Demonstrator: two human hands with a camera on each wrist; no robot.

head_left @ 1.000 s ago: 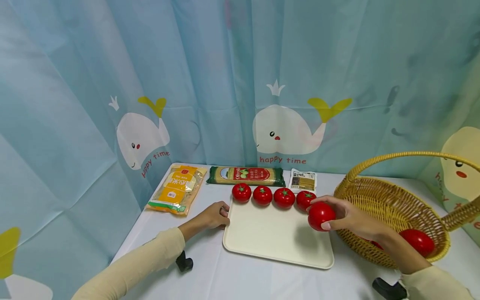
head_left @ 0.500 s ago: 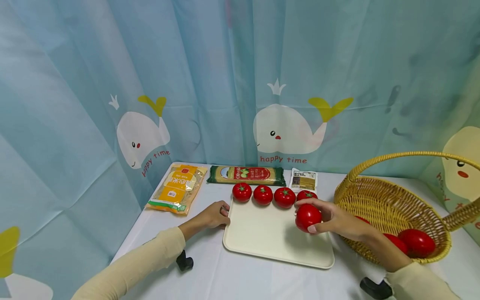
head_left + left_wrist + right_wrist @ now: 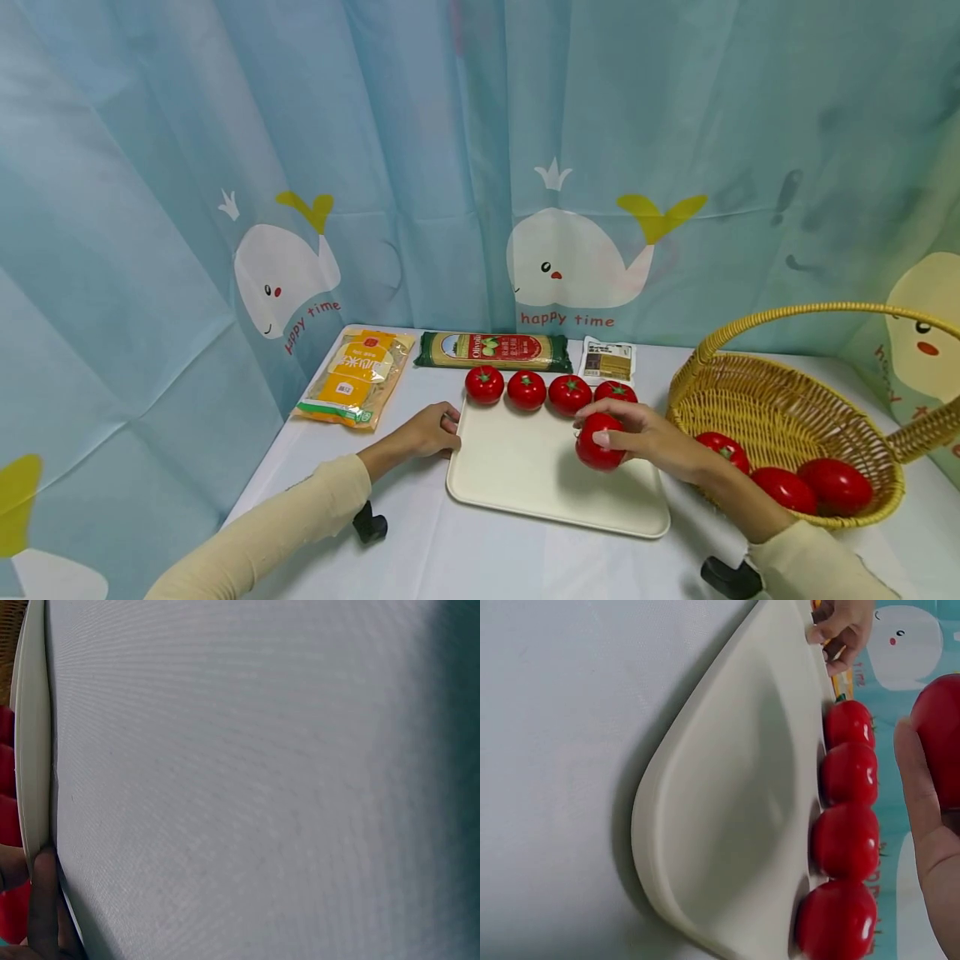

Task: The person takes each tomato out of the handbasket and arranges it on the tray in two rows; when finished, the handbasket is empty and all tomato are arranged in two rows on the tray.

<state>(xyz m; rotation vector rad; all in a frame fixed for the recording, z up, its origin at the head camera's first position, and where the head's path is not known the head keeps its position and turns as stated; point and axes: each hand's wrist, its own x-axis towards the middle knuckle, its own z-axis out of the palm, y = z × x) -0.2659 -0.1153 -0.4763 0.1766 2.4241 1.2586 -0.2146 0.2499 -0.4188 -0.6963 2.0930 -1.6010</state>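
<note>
A: Step?
B: Looks like loading the tray (image 3: 517, 479). Right hand (image 3: 647, 429) has fingers curled round one tomato (image 3: 592, 452), above the tray, in front of the row of four tomatoes (image 3: 527, 391). Left hand (image 3: 429, 431) pinches the tray's left edge.
A: Next move calls for?
B: Probably lowering it gently, then releasing, no bumping the row.
A: Changed?
B: Held tomato's shifted left from the tray's right side; more red shows in the basket (image 3: 780, 392).
</note>
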